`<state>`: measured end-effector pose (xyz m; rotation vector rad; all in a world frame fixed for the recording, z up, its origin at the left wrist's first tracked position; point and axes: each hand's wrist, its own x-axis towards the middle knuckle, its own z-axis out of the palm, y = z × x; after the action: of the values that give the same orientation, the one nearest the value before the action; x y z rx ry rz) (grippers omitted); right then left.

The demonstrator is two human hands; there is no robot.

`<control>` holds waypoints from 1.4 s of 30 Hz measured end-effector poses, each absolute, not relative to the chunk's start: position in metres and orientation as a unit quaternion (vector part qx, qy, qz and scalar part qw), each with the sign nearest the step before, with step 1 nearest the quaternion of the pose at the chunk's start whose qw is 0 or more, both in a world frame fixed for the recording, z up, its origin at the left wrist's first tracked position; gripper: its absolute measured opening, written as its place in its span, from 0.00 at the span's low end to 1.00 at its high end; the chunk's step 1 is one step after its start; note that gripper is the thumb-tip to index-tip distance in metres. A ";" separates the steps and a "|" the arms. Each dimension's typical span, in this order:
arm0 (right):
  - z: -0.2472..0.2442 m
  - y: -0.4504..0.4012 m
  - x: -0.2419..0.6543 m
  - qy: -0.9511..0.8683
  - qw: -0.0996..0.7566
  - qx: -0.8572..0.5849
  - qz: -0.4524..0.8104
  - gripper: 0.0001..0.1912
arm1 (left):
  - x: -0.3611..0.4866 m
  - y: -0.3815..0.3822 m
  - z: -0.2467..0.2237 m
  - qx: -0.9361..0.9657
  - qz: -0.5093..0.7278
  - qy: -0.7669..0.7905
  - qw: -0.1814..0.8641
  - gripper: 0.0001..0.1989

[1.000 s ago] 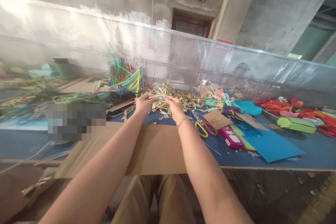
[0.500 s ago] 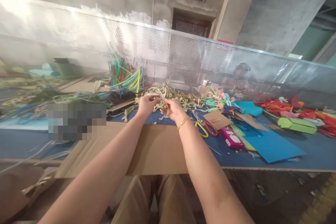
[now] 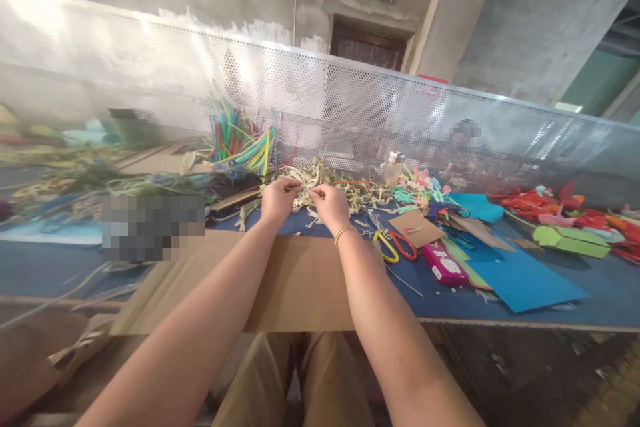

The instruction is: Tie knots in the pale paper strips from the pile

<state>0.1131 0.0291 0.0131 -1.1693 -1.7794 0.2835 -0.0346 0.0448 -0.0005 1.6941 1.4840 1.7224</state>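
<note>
My left hand (image 3: 280, 201) is raised over the far part of the table with thumb and fingers pinched together. Close by on its right, my right hand (image 3: 330, 205), with a gold bracelet at the wrist, is closed in a similar pinch. Both seem to grip a thin pale strip, hard to separate from the heap of pale, curled strips (image 3: 367, 195) behind them. Below my forearms lies a brown cardboard sheet (image 3: 305, 283). Yellow-handled scissors (image 3: 387, 247) and red-handled scissors (image 3: 404, 245) rest right of my right wrist.
A purple box (image 3: 444, 264) and blue paper sheets (image 3: 530, 277) lie to the right, with a green paper piece (image 3: 570, 241) and red scraps beyond. Colourful pipe-like stems (image 3: 240, 143) stand at the back left. A perforated metal screen (image 3: 350, 107) runs along the back.
My hands have moved slightly apart, and the pale loop seen at my right fingers no longer shows clearly. The view has shifted a little; the table items stay put.
</note>
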 end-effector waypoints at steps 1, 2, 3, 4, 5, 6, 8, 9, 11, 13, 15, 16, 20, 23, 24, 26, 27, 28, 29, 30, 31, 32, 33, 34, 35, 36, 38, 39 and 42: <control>0.014 0.027 0.114 -0.736 0.460 -0.488 0.094 0.06 | -0.035 0.044 0.000 0.597 0.589 0.526 0.143 0.10; 0.015 0.026 0.114 -0.740 0.445 -0.498 0.077 0.07 | -0.035 0.044 0.000 0.602 0.577 0.535 0.133 0.10; 0.016 0.025 0.114 -0.743 0.432 -0.508 0.063 0.07 | -0.036 0.044 0.000 0.607 0.566 0.544 0.124 0.10; 0.017 0.024 0.114 -0.743 0.422 -0.516 0.051 0.08 | -0.036 0.043 0.000 0.613 0.555 0.551 0.118 0.10; 0.017 0.024 0.114 -0.744 0.416 -0.522 0.040 0.08 | -0.036 0.043 0.001 0.617 0.544 0.557 0.114 0.10; 0.017 0.024 0.114 -0.744 0.412 -0.524 0.030 0.09 | -0.036 0.042 0.001 0.620 0.537 0.561 0.110 0.10; 0.017 0.024 0.114 -0.747 0.412 -0.521 0.015 0.09 | -0.036 0.040 0.003 0.622 0.534 0.565 0.092 0.10; 0.017 0.024 0.114 -0.748 0.414 -0.519 0.011 0.09 | -0.036 0.038 0.004 0.622 0.539 0.563 0.079 0.09; 0.017 0.025 0.114 -0.748 0.419 -0.514 0.016 0.09 | -0.036 0.035 0.006 0.618 0.554 0.554 0.065 0.09; 0.016 0.025 0.114 -0.743 0.430 -0.512 0.037 0.07 | -0.035 0.033 0.007 0.607 0.555 0.561 0.095 0.09; 0.016 0.026 0.115 -0.736 0.446 -0.506 0.058 0.05 | -0.035 0.032 0.008 0.589 0.549 0.575 0.142 0.10; 0.015 0.026 0.116 -0.736 0.452 -0.500 0.063 0.05 | -0.035 0.032 0.008 0.582 0.552 0.575 0.161 0.11; 0.016 0.028 0.117 -0.744 0.458 -0.483 0.053 0.04 | -0.035 0.036 0.005 0.573 0.588 0.538 0.193 0.09; 0.017 0.028 0.117 -0.742 0.468 -0.478 0.036 0.05 | -0.034 0.038 0.004 0.567 0.599 0.530 0.195 0.08; 0.017 0.028 0.118 -0.741 0.475 -0.473 0.034 0.05 | -0.033 0.038 0.004 0.566 0.603 0.526 0.200 0.08; 0.017 0.029 0.118 -0.739 0.488 -0.463 0.041 0.05 | -0.031 0.037 0.006 0.564 0.609 0.512 0.220 0.09; 0.017 0.030 0.117 -0.738 0.495 -0.457 0.048 0.06 | -0.030 0.036 0.006 0.563 0.611 0.504 0.234 0.09; 0.017 0.030 0.117 -0.736 0.501 -0.452 0.058 0.05 | -0.029 0.036 0.006 0.564 0.611 0.496 0.249 0.10; 0.017 0.031 0.117 -0.734 0.506 -0.448 0.071 0.05 | -0.027 0.037 0.006 0.567 0.611 0.485 0.264 0.11; 0.017 0.032 0.116 -0.732 0.510 -0.444 0.086 0.05 | -0.027 0.038 0.005 0.571 0.610 0.473 0.278 0.11; 0.016 0.032 0.116 -0.728 0.516 -0.440 0.102 0.04 | -0.026 0.039 0.005 0.577 0.611 0.458 0.291 0.12; 0.016 0.032 0.115 -0.723 0.521 -0.437 0.117 0.04 | -0.026 0.040 0.004 0.582 0.612 0.441 0.303 0.12; 0.016 0.032 0.115 -0.718 0.528 -0.435 0.130 0.03 | -0.025 0.041 0.003 0.585 0.616 0.425 0.313 0.13; 0.017 0.032 0.114 -0.713 0.533 -0.434 0.138 0.02 | -0.025 0.042 0.002 0.585 0.620 0.412 0.322 0.13; 0.017 0.032 0.114 -0.709 0.536 -0.434 0.143 0.02 | -0.025 0.042 0.002 0.583 0.624 0.403 0.329 0.14; 0.017 0.031 0.114 -0.708 0.537 -0.436 0.144 0.02 | -0.025 0.042 0.002 0.580 0.628 0.398 0.334 0.14; 0.018 0.030 0.114 -0.710 0.533 -0.440 0.135 0.03 | -0.025 0.041 0.004 0.575 0.631 0.397 0.338 0.15; 0.019 0.029 0.114 -0.713 0.530 -0.441 0.130 0.03 | -0.025 0.040 0.005 0.573 0.631 0.399 0.337 0.15; 0.020 0.028 0.115 -0.719 0.525 -0.439 0.122 0.04 | -0.025 0.037 0.006 0.569 0.628 0.411 0.336 0.14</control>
<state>0.1145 0.0276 0.0199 -1.0510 -1.7206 0.2923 -0.0245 0.0375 0.0064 1.4838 1.0706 1.6391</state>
